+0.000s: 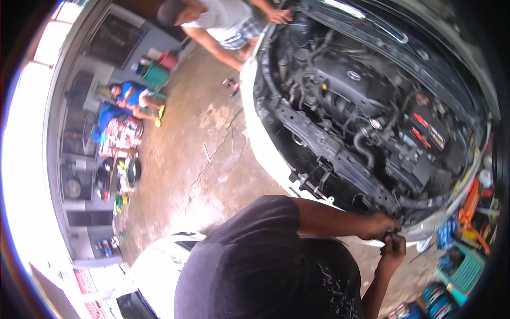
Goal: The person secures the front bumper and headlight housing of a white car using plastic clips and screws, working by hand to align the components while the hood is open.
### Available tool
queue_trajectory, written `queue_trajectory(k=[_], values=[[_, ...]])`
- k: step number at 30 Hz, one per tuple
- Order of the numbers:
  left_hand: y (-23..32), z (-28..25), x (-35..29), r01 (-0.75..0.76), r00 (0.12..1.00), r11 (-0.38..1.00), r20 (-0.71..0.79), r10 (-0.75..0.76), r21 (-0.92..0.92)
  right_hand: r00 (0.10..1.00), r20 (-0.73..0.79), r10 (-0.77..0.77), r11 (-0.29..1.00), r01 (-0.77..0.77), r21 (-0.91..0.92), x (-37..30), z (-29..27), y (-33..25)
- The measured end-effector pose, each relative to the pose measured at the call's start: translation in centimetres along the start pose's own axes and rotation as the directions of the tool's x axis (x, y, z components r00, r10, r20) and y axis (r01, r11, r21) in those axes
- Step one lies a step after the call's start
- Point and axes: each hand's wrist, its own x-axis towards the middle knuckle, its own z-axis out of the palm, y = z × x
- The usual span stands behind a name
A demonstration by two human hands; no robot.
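At the front corner of the car, my left hand [378, 226] and my right hand [392, 251] are close together. Both have their fingers curled in around a small dark piece [392, 234] too small to name. Just beyond them lies the dark front crossmember [340, 154] of the open engine bay, next to the pale body edge [419, 232]. The engine cover [350, 80] and a battery with red markings [427, 130] sit deeper in the bay.
Another person [220, 24] leans on the car's far side; a seated person [135, 98] is by the wall. A white car [159, 266] stands behind me. A green plastic stool [465, 271], blue cans [440, 300] and an orange tool [469, 204] lie at right.
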Motion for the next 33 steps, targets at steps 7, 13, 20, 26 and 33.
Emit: queue_trajectory(k=[7, 13, 20, 26, 33], values=[[1.6, 3.4, 1.6, 0.003, 1.0, 0.995, -0.023, 0.0, 0.1, 0.997, 0.07, -0.032, 0.999, 0.03, 0.031, 1.4, -2.4, -2.0], [2.6, 0.4, 0.4, -0.109, 0.993, 0.994, 0.032, 0.109, -0.008, 0.996, 0.08, 0.04, 0.976, -0.056, 0.208, 2.5, -0.5, -3.6], [1.2, -0.6, -1.9, 0.068, 0.997, 0.996, 0.025, -0.07, 0.059, 0.963, 0.19, 0.188, 0.933, -0.236, 0.271, 0.4, 0.1, -1.2], [0.7, -0.3, -2.1, 0.115, 0.993, 0.989, -0.041, -0.111, 0.089, 0.975, 0.142, 0.173, 0.939, -0.207, 0.274, -0.2, 1.0, 0.8], [-0.7, 0.1, -1.7, 0.142, 0.988, 0.973, 0.027, -0.149, 0.182, 0.979, 0.038, 0.202, 0.893, -0.2, 0.404, -2.6, 0.7, 1.6]])
